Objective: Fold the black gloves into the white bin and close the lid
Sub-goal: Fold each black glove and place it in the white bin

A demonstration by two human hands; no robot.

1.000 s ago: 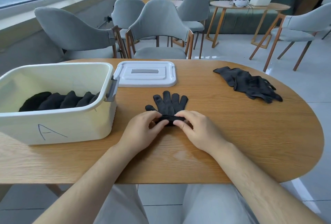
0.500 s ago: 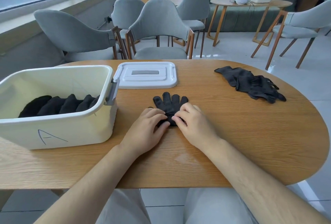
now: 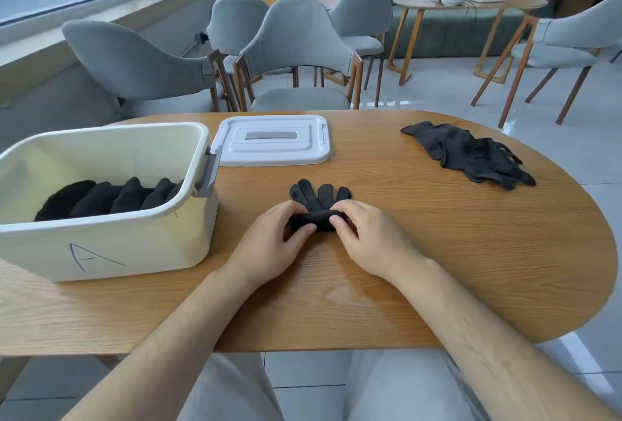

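A black glove [image 3: 318, 200] lies in the middle of the wooden table [image 3: 437, 252], its fingers pointing away from me and its cuff end rolled up. My left hand [image 3: 274, 245] and my right hand [image 3: 370, 242] both pinch that roll from either side. The white bin [image 3: 111, 245], marked with an A, stands open at the left with several rolled black gloves [image 3: 107, 196] inside. Its white lid [image 3: 274, 143] lies flat beyond the glove. A pile of loose black gloves [image 3: 471, 158] sits at the far right.
Grey upholstered chairs [image 3: 296, 60] stand along the table's far side. A second round table [image 3: 468, 3] with a white box is further back. The table's right end curves away past the glove pile.
The roll at the glove's cuff end has grown and moved toward the fingertips, so less of the flat glove shows. Both hands have stayed on the roll.
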